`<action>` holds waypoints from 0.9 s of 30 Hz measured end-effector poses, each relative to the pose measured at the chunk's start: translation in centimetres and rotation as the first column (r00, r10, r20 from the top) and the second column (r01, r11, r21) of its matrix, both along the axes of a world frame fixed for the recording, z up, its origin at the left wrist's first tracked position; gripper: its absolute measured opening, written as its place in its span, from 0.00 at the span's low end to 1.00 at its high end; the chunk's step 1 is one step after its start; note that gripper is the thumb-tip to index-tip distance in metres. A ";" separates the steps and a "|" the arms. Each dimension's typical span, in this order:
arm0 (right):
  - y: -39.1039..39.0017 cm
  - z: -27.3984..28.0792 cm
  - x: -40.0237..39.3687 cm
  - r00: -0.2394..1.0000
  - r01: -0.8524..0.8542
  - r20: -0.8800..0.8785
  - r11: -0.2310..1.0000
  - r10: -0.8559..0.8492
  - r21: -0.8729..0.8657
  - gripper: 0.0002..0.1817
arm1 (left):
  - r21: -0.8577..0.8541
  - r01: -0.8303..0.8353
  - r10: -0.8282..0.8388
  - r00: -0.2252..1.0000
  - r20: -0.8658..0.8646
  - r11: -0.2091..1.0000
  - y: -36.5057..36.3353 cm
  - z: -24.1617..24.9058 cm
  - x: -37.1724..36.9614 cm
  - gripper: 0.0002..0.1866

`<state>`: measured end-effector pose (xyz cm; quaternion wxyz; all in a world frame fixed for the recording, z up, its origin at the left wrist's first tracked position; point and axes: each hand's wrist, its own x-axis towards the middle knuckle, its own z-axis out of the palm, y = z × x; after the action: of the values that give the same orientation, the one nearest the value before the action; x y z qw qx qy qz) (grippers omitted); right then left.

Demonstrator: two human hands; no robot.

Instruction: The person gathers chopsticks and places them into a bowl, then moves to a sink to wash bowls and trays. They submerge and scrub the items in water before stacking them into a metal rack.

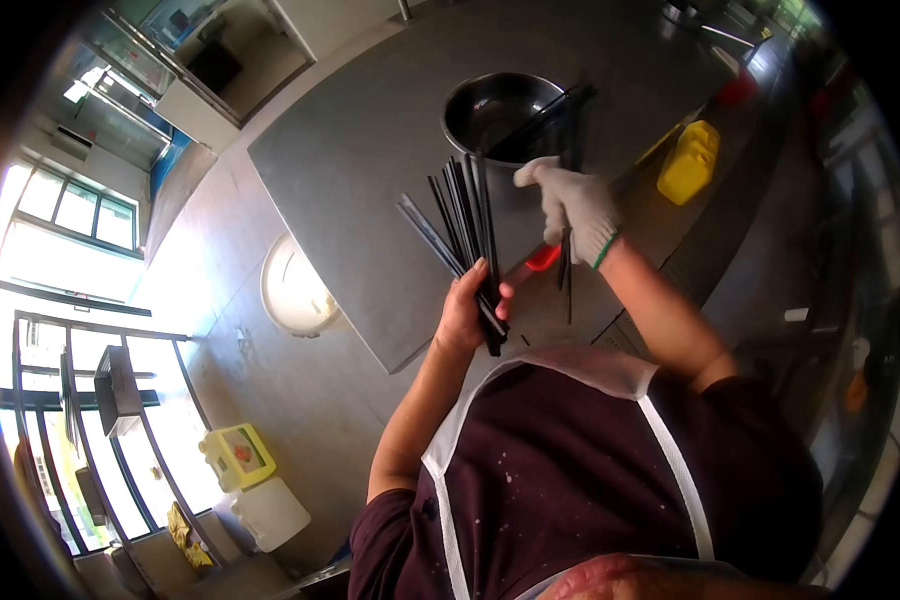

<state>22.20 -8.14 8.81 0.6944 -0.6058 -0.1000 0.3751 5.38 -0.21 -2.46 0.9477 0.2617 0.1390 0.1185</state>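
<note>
While grasping a fanned bundle of dark sticks (466, 225) in the bare left hand (473, 305), had fingers and thumb closed around the lower part, with short ends protruding below the palm. Held the bundle over the steel table (340, 165), with the upper ends near the close left side of the steel bowl (460, 108). Positioned the gloved right hand (577, 205) just beside the near right side of the bowl, with one finger extended toward the rim. Saw blurred dark lengths (575, 135) above and below that hand; could not tell the right-hand grip, clenched or released. Found the bowl upright on the table, with loose sticks (530, 130) inside, slanting across the interior and out past the right rim. Saw a red item (543, 259) on the near side of the bowl, between the hands. Found a yellow jug (688, 165) well to the right of the bowl, with contents hidden by the opaque wall. Located a white round container (288, 285) beside the table's left edge and, farther lower left, a labelled yellow-green jug (238, 457) beside a whitish jug (272, 514).
</note>
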 end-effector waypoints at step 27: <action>-0.1 0.0 -1.2 0.958 -0.270 -0.117 0.961 0.262 -0.058 0.09 | -0.283 0.457 -0.320 0.850 0.418 0.844 -1.0 -0.7 0.3 0.11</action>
<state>21.05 -8.21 8.83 0.6193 -0.5906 -0.1290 0.5010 5.68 -1.16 -3.16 0.9927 0.0747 -0.0715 -0.0624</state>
